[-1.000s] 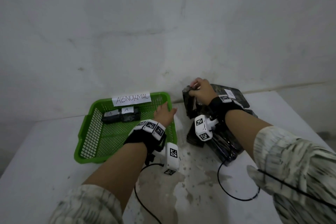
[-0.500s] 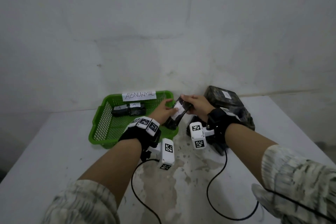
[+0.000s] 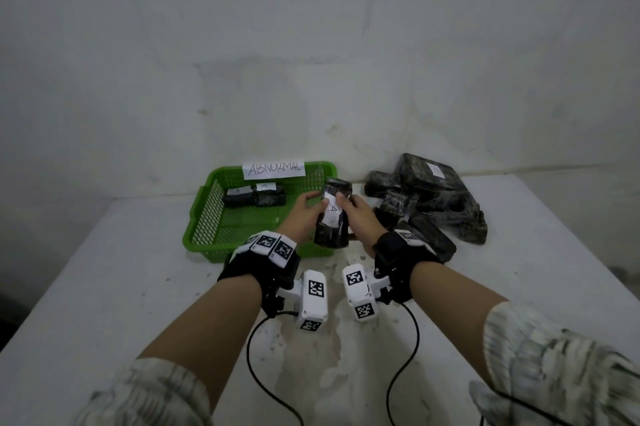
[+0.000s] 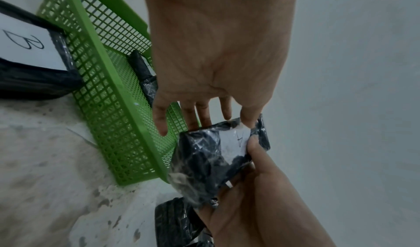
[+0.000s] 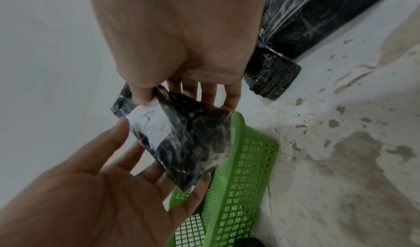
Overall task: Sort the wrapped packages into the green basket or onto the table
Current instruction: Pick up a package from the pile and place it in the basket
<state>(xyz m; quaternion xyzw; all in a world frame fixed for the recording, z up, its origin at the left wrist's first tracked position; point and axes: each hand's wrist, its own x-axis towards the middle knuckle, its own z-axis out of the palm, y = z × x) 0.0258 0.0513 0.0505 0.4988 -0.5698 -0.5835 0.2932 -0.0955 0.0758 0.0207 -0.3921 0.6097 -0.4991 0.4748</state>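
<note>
A black plastic-wrapped package (image 3: 331, 218) with a white label marked "A" is held upright over the near right corner of the green basket (image 3: 204, 218). My right hand (image 3: 360, 218) pinches it, thumb on the label and fingers behind; the right wrist view shows that hand (image 5: 188, 93) on the package (image 5: 181, 139). My left hand (image 3: 304, 214) lies with straight fingers against the package's left side. The left wrist view shows that hand (image 4: 204, 118) touching the package (image 4: 209, 157). Two wrapped packages (image 3: 254, 197) lie at the back of the basket, which carries an "ABNORMAL" sign.
A pile of several black wrapped packages (image 3: 433, 200) sits on the white table (image 3: 104, 287) right of the basket, against the wall. A package labelled "B" (image 4: 29, 42) lies just outside the basket wall (image 4: 109, 110). Cables trail from both wrists.
My right hand took a package from the pile and carried it left to the basket's right edge. My left hand rose to meet it, and the package now stands upright between both hands.
</note>
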